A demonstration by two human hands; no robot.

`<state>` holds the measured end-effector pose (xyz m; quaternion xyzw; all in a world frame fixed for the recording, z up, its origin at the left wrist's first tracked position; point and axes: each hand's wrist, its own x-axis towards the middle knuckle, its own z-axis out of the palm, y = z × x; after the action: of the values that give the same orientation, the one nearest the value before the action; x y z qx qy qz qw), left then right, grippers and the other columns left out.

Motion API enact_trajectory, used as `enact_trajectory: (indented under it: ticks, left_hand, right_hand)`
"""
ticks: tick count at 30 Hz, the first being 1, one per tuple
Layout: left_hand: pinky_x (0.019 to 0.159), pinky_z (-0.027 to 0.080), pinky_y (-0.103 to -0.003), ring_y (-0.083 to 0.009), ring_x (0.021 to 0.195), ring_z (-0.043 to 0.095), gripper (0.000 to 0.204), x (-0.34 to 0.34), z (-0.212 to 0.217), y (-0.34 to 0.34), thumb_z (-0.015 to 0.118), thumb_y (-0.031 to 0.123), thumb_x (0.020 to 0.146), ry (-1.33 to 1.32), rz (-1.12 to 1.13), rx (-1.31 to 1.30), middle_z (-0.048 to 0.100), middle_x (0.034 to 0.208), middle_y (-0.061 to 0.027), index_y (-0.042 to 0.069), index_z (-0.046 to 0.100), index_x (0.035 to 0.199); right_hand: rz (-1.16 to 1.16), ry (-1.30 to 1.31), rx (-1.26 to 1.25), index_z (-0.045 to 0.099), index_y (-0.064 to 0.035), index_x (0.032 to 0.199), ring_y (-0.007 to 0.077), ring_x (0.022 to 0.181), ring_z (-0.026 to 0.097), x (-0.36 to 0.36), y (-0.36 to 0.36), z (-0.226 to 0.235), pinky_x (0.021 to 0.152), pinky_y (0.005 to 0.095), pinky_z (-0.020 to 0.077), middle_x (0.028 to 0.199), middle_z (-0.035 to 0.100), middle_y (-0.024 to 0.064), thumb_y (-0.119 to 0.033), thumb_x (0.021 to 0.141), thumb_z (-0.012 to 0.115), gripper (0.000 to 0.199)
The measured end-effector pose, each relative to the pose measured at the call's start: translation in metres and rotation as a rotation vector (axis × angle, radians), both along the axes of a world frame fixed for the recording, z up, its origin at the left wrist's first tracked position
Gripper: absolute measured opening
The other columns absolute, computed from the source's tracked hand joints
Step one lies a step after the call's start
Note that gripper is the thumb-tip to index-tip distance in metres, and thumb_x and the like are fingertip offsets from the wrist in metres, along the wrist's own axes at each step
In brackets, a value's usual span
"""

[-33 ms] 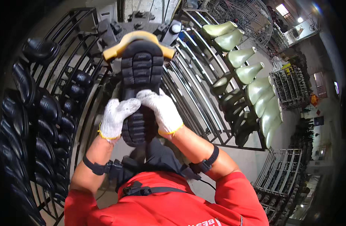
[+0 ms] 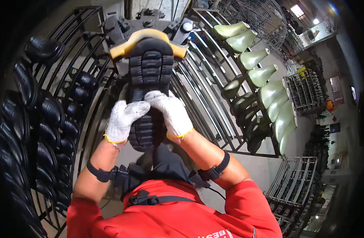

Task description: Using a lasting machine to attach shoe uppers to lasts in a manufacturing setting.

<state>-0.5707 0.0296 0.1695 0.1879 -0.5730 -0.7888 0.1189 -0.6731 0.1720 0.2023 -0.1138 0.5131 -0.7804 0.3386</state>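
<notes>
A black boot is held with its ribbed sole facing up and its long axis pointing away from me. Its far end sits against a curved yellow pad on a dark metal machine. My left hand, in a white knit glove with a yellow cuff, is closed on the boot's left side, thumb across the sole's narrow middle. My right hand, gloved alike, grips the right side with its thumb on the sole too. The fingers beneath the boot are hidden.
On my left, a black rack carries several glossy black boots. To the right, another metal rack bears several olive-green boot-shaped pieces and darker ones. A large caged fan stands behind it, with more loaded racks farther right.
The boot, the yellow pad and both my hands appear very slightly farther from me. My grip on the boot looks the same.
</notes>
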Motion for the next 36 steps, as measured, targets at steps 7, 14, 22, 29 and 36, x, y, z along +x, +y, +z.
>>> enact_trajectory:
  ticks: [7,14,22,29,36]
  left_hand:
    - [0.084,0.061,-0.033,-0.0207,0.093,0.075,0.061,0.033,0.003,0.029,0.08,0.009,0.088,-0.078,-0.043,-0.094,0.077,0.103,-0.017,-0.004,0.05,0.14]
    - [0.113,0.047,-0.041,-0.0275,0.129,0.06,0.11,0.174,-0.045,0.034,0.091,0.025,0.076,0.098,-0.279,-0.156,0.062,0.14,-0.0175,0.001,0.026,0.162]
    - [0.096,0.055,-0.037,-0.0179,0.099,0.069,0.028,0.31,-0.058,-0.029,0.083,0.018,0.088,-0.448,0.153,-0.313,0.078,0.106,-0.0059,0.002,0.078,0.111]
    - [0.079,0.058,-0.036,-0.0169,0.086,0.071,0.018,0.513,-0.015,-0.004,0.078,0.01,0.09,-0.262,1.474,0.079,0.076,0.099,-0.0034,0.007,0.076,0.108]
    - [0.087,0.056,-0.046,-0.0368,0.096,0.076,0.045,0.674,-0.056,-0.185,0.085,0.038,0.079,-1.301,1.574,-0.503,0.079,0.101,-0.0189,0.001,0.079,0.104]
  right_hand:
    - [-0.117,0.292,0.163,0.069,0.0,0.116,0.0176,0.1,0.069,0.033,0.015,-0.007,0.094,0.0323,0.053,0.109,0.075,0.0076,-0.011,0.093,0.07,0.025]
    - [0.448,0.506,0.587,0.036,-0.0052,0.16,0.0224,0.124,0.062,0.154,0.115,-0.077,0.111,0.0376,0.0488,0.142,0.062,0.01,-0.015,0.078,0.09,0.098]
    - [0.59,0.055,0.321,0.044,0.0042,0.155,0.0132,0.101,0.066,0.183,-0.047,-0.083,0.093,0.0291,0.054,0.12,0.071,0.0066,-0.004,0.092,0.071,0.069]
    - [0.785,0.0,0.599,0.043,0.0095,0.151,0.015,0.08,0.067,0.221,-0.047,-0.175,0.077,0.0289,0.057,0.1,0.073,0.0145,-0.003,0.091,0.077,0.071]
    - [0.928,0.298,0.787,0.059,0.0088,0.135,0.0175,0.078,0.07,0.2,0.02,-0.29,0.07,0.0313,0.0567,0.099,0.074,0.0121,-0.011,0.087,0.082,0.057]
